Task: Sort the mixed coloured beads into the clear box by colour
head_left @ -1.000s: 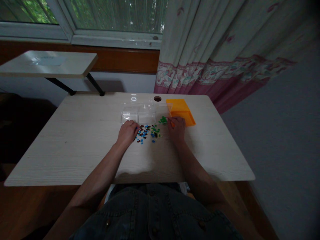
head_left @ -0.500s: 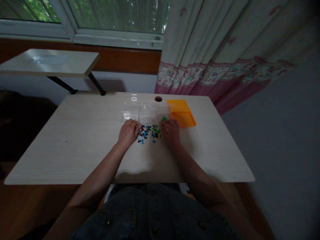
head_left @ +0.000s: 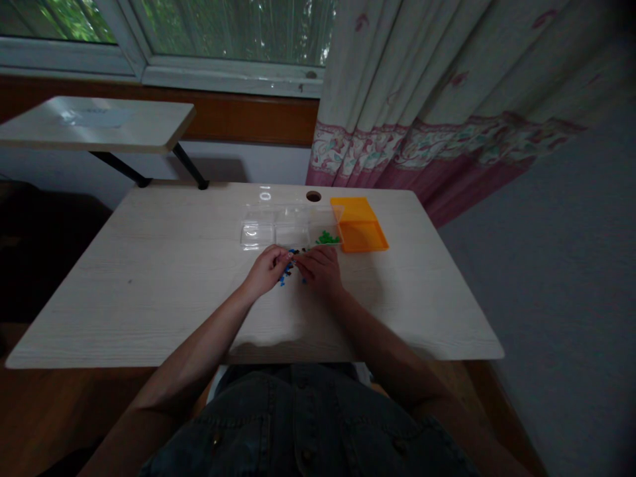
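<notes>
Both hands rest on a pale wooden table (head_left: 149, 278), drawn together over a small pile of tiny coloured pieces (head_left: 285, 277), blue, dark and green. My left hand (head_left: 268, 268) lies on the pile's left with its fingers curled. My right hand (head_left: 320, 268) covers the pile's right, fingers bent down onto the pieces. What either hand pinches is too small to name. Just beyond the hands lies a clear compartment tray (head_left: 273, 232), with a heap of green pieces (head_left: 326, 237) in its right cell.
An orange lid (head_left: 360, 225) lies right of the clear tray. A round cable hole (head_left: 313, 196) sits near the table's far edge. A second small table (head_left: 94, 126) stands by the window at the left, and a curtain (head_left: 447, 99) hangs at the right.
My right hand has moved left from the green heap by the tray to the loose pile. My left hand has shifted right, so both now meet over the pieces.
</notes>
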`<state>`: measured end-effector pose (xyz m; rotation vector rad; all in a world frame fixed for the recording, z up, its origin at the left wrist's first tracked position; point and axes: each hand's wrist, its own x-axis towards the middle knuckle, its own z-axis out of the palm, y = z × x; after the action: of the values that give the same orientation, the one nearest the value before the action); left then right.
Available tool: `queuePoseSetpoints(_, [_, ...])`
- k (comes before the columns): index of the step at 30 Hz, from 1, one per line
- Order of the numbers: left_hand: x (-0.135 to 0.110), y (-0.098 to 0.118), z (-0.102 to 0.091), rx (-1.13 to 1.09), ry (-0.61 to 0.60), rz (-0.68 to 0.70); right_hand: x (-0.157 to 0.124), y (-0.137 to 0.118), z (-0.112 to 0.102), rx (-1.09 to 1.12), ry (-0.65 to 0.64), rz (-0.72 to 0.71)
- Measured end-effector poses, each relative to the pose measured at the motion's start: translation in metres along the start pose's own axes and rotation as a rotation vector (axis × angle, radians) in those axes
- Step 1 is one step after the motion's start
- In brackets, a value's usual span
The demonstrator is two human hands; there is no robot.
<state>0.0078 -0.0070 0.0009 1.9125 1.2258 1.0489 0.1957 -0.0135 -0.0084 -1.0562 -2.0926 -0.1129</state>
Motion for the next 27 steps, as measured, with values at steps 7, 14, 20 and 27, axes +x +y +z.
queuePoseSetpoints(7, [-0.001, 0.004, 0.0, 0.044, 0.021, 0.014, -0.002, -0.004, 0.0, -0.03, 0.011, -0.027])
queuePoseSetpoints(14, [0.005, -0.002, -0.031, 0.19, 0.001, 0.018, 0.002, 0.016, -0.007, -0.072, 0.046, 0.198])
queuePoseSetpoints(20, [0.006, -0.014, -0.057, 0.385, -0.191, 0.032, 0.002, 0.051, -0.02, -0.174, 0.087, 0.434])
queuePoseSetpoints(27, [0.005, -0.021, -0.051, 0.383, -0.303, 0.14, -0.001, 0.057, -0.019, -0.238, 0.029, 0.551])
